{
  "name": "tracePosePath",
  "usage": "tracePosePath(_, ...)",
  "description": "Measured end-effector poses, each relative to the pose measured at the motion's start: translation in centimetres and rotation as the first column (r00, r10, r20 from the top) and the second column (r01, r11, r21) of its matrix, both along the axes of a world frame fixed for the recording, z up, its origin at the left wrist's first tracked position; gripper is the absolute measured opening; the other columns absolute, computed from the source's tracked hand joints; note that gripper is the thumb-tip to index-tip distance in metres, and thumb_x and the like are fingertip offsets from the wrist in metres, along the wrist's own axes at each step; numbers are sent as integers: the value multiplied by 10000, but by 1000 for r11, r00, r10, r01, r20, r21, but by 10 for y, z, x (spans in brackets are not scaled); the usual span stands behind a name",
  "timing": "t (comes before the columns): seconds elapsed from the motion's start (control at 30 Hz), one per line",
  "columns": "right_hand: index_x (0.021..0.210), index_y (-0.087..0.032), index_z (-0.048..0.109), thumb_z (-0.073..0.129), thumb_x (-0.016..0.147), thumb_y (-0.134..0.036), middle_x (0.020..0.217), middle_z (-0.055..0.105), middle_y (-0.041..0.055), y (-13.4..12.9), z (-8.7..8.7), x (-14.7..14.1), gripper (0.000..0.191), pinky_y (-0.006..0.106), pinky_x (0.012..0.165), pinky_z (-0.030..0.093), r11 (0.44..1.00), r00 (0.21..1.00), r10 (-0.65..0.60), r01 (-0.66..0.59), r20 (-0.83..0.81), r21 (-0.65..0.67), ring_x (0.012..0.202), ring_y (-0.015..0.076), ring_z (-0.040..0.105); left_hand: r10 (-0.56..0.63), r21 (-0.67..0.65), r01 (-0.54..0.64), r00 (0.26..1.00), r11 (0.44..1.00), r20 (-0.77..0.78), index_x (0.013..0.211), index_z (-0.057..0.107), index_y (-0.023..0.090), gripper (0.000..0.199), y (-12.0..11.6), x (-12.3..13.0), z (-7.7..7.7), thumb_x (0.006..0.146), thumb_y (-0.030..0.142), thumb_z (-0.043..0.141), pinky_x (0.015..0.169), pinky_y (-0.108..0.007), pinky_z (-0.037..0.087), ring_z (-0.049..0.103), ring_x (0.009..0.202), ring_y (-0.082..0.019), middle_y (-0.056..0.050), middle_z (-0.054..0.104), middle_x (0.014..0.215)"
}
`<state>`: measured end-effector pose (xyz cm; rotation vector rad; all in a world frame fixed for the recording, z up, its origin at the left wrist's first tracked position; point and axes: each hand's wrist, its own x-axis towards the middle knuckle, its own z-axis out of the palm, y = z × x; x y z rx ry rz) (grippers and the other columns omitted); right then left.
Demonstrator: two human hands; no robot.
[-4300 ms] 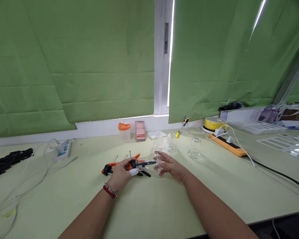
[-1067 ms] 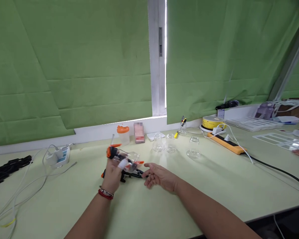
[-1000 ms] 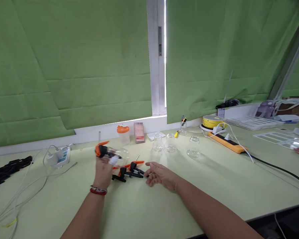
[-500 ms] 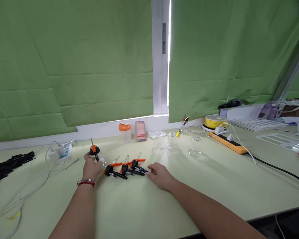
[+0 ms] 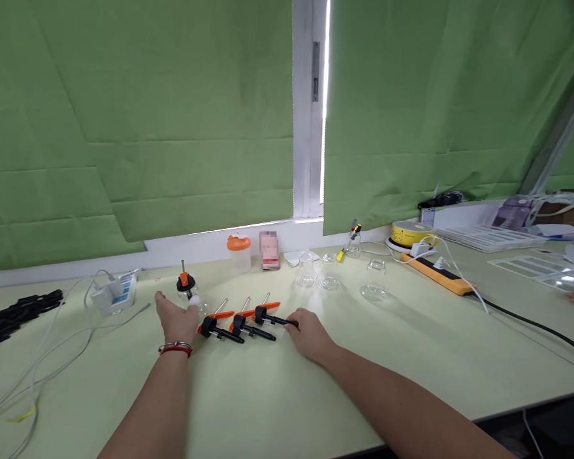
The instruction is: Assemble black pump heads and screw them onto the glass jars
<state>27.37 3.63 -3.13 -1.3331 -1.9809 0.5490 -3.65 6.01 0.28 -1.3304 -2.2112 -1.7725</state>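
Fingers of right hand [image 5: 310, 335] clamp black stem [image 5: 276, 320] — left hand [image 5: 176, 320], fingers apart.

Head view: worn camera faces forward and down across a pale green, flat-topped table [image 5: 268, 395], wide framing; bare left hand [image 5: 176, 322] and bare right hand [image 5: 310, 335] fairly near, below centre; creased green fabric blinds [image 5: 172, 115] beyond, across upper half

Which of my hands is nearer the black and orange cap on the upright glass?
Your left hand, open just in front of the cap; your right hand is well to its right, pinching a black stem.
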Motion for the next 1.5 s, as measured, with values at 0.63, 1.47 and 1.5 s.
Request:
tracePosePath(0.63,924,-207,682,512,851,-207,817,574,27,-2,12,9,185,254,669,450,953,953,253,-215,-168,215,716,132,550,-816,-106,860,507,499,277,1151,576,206,477,-42,108,20,706,353,666,713,-300,486,598,827,-186,-35,626,898)
tracePosePath(1.47,1251,-223,380,679,554,-551,1284,494,161,70,-2,159,827,509,984,237,490,502,-864,857,39,-162,1214,355,404,-621,120,620,715,775,322,969,476,209,399,-34,98,17,702,427,676,463,-249,432,494,411,-109,86,502,517)
tracePosePath(1.5,1239,-220,394,668,571,-540,1269,509,160,70,-2,160,789,503,982,239,486,499,-865,858,45,-163,1202,353,421,-626,119,625,710,771,322,973,476,208,403,-35,98,17,700,423,679,483,-258,448,515,424,-116,81,518,522)
